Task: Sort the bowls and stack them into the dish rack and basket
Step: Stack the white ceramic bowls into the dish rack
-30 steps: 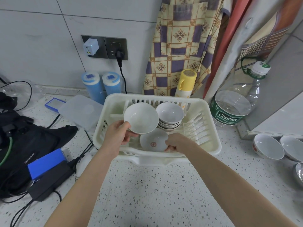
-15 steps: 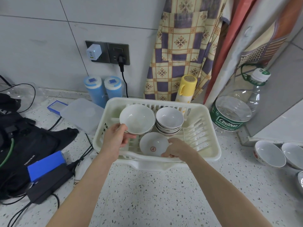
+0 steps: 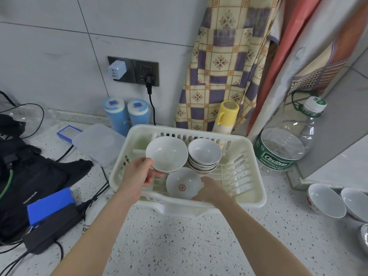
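counter (image 3: 179,246): speckled white stone, plenty of bare surface in front of the rack, between the two arms
rack (image 3: 256,176): cream plastic dish rack sitting back near the wall, slatted floor, right half has nothing on it
jug (image 3: 282,148): big clear water bottle just right of the rack, near its rim
stack (image 3: 205,154): nested white bowls, upright, in the back middle of the rack
big bowl (image 3: 167,153): white, tipped a bit toward the camera, over the rack's left side just beside the stack
small bowl (image 3: 182,186): has a red mark inside, at the rack's front edge, below the big bowl
loose bowls (image 3: 326,200): two white ones on the counter at far right, well apart from the rack
left hand (image 3: 137,176): thumb over the big bowl's near rim, fingers curled under, gripping it
right hand (image 3: 211,191): fingers wrapped round the small bowl's right edge, holding it
left side: black bag (image 3: 29,176) and cables crowd the counter up near the rack's left wall
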Demonstrator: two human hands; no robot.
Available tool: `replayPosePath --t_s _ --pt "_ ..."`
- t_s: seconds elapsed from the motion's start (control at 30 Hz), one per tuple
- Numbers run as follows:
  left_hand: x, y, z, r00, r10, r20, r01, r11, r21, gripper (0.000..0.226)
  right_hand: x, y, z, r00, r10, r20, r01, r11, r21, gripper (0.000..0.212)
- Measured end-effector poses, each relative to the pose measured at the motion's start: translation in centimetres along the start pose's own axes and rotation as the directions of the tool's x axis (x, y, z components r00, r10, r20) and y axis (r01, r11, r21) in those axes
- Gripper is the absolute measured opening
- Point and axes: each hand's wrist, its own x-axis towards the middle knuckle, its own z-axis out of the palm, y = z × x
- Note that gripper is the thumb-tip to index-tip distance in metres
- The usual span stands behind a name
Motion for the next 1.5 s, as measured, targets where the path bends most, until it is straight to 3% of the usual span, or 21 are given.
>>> replayPosePath --t_s 0.07,0.17,0.23,0.3,0.37,0.5,0.67,0.83,0.93,1.1,1.5 --pt "0.0 0.0 -0.1 1.0 -0.009 0.024 0.008 1.0 0.015 0.021 -0.1 0.1 0.0 1.0 0.029 -0.001 -0.029 0.997 0.073 0.055" --pt "0.1 -0.1 -0.3 0.997 -0.034 0.075 0.031 0.998 0.048 0.022 -0.3 0.5 -0.1 0.996 0.09 -0.018 -0.08 0.945 0.317 0.045" --pt "0.2 -0.1 -0.4 0.993 -0.05 0.104 0.041 0.996 0.085 0.023 -0.5 0.9 -0.3 0.979 0.097 -0.177 -0.029 0.935 0.354 0.015" --pt "0.2 -0.1 -0.4 0.99 -0.053 0.127 0.038 0.992 0.122 0.024 -0.8 1.4 -0.2 0.923 0.083 -0.375 0.066 0.928 0.368 0.023" --pt "0.1 -0.1 -0.5 0.99 -0.052 0.135 0.033 0.989 0.147 0.024 -1.6 1.2 -0.4 0.888 0.047 -0.457 0.19 0.869 0.458 0.029" --pt "-0.2 0.1 -0.4 0.983 -0.075 0.168 0.046 0.983 0.175 0.022 -2.8 0.5 -1.0 0.921 -0.082 -0.38 0.309 0.747 0.588 0.021" --pt "0.0 0.6 0.1 0.942 -0.196 0.273 0.092 0.931 0.353 0.023 -2.7 0.6 -1.0 0.943 -0.197 -0.27 0.326 0.721 0.612 0.018" --pt "0.8 0.2 0.7 0.902 -0.283 0.327 0.113 0.885 0.452 0.023 -1.9 0.8 -0.8 0.973 -0.069 -0.219 0.19 0.777 0.6 0.023" --pt "1.4 -0.8 1.2 0.932 -0.217 0.29 0.049 0.869 0.492 0.018 -1.4 0.7 -0.7 0.976 -0.003 -0.219 0.135 0.796 0.59 0.017" --pt "2.1 -2.0 1.4 0.986 -0.084 0.146 -0.035 0.744 0.667 0.007 -1.2 0.8 -0.3 0.97 0.026 -0.24 0.11 0.837 0.536 0.021" --pt "1.8 -1.5 2.3 0.976 -0.149 0.159 -0.014 0.686 0.727 0.024 -0.8 0.7 0.1 0.937 0.063 -0.344 0.093 0.904 0.418 0.027"
